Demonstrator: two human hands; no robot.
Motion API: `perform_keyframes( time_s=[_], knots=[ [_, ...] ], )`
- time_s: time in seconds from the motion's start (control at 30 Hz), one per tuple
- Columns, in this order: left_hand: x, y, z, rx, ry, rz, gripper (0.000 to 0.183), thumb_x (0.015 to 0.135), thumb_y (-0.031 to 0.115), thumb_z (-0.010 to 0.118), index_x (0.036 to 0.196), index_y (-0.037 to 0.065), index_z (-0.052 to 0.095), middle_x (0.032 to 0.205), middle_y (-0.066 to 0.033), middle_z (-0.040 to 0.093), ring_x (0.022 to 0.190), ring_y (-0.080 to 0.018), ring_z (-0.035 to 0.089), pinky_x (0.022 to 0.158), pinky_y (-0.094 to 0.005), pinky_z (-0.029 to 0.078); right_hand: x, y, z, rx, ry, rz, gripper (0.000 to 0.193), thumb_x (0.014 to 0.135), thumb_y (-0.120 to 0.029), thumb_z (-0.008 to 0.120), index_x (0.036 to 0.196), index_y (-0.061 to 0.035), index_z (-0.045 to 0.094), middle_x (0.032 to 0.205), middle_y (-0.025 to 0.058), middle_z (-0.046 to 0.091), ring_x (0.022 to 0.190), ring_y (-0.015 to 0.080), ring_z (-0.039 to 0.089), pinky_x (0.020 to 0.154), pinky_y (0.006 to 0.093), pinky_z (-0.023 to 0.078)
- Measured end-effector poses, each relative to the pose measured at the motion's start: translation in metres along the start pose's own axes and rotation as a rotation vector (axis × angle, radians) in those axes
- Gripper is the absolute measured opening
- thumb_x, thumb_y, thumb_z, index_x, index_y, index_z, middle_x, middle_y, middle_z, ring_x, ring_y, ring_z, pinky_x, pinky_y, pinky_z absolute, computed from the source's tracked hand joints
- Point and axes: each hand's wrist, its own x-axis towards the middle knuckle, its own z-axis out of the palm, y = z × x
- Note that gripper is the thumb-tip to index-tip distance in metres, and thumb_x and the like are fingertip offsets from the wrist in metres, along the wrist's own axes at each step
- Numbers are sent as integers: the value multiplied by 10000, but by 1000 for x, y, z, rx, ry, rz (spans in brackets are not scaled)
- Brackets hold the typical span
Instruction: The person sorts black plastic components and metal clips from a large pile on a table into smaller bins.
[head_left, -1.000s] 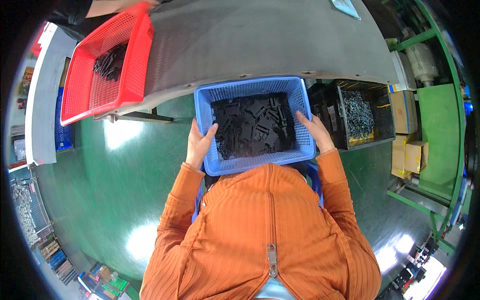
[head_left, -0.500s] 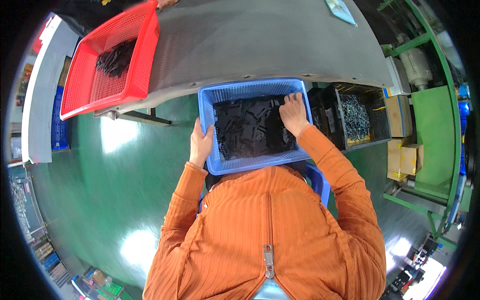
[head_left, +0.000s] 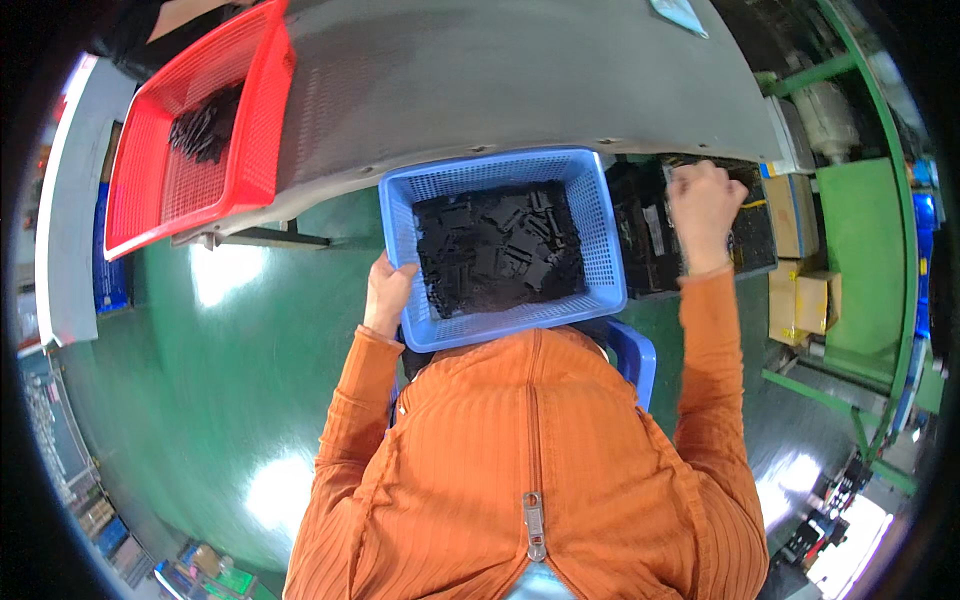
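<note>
Table (head_left: 480, 80): dark grey top, smooth, slight sheen, small round spots along front edge. Red basket (head_left: 262, 130) on its left end, sticking out past the front edge, slatted sides. Light blue flat item (head_left: 680, 14) near the far right, cut by picture edge. Blue basket (head_left: 602, 255) right at the front edge, can't tell if any of it rests on the table. Dark table leg frame (head_left: 275, 238) below left. Floor (head_left: 200, 390): green, glossy, bright light patches (head_left: 225, 273), dimmer toward the right
</note>
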Motion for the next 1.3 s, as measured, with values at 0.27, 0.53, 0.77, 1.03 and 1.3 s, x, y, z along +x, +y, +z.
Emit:
perform_keyframes(
  time_s=[0.27, 0.53, 0.77, 1.03, 1.3],
  knots=[
    [-29, 11, -9, -249, -96, 39, 395, 718, -21, 530, 1110, -24, 575, 979, -58, 635, 863, -150, 591, 793, -289, 472, -61, 23, 54, 1434, -604, 158, 668, 845, -308, 660, 1347, 42, 392, 1269, 170, 538, 1168, 212, 500, 976, 356, 382],
    [-55, 159, -43, -345, -181, 324, 501, 712, -19, 514, 1212, -35, 486, 1053, -57, 597, 928, -138, 542, 839, -274, 438, -2, -22, -61, 1580, -442, 297, 538, 641, -19, 583, 1175, 16, 532, 964, 83, 622, 813, 170, 593, 782, 294, 467],
    [0, 289, -163, 259, 498, 813, 333, 818, 104, 604, 1099, -43, 504, 973, -111, 601, 895, -156, 569, 799, -291, 462, 141, -142, -210, 1741, -146, -157, 624, 645, -30, 573, 1264, 2, 499, 947, 65, 611, 747, 142, 573, 681, 238, 448],
    [120, 318, -330, 361, 956, 823, 361, 830, 285, 549, 1068, 23, 621, 909, -148, 679, 830, -269, 655, 754, -340, 485, 228, -323, -190, 1769, 228, -468, 676, 613, 94, 552, 1276, -31, 512, 1004, 30, 585, 845, 116, 537, 775, 237, 439],
    [149, 250, -395, 271, 1184, 561, 340, 825, 274, 583, 1085, 63, 641, 928, -108, 682, 869, -218, 636, 781, -316, 469, 206, -437, -145, 1897, 242, -542, 685, 627, 106, 506, 1301, -14, 468, 1323, 185, 439, 1259, 281, 416, 1042, 323, 321]
  ],
)
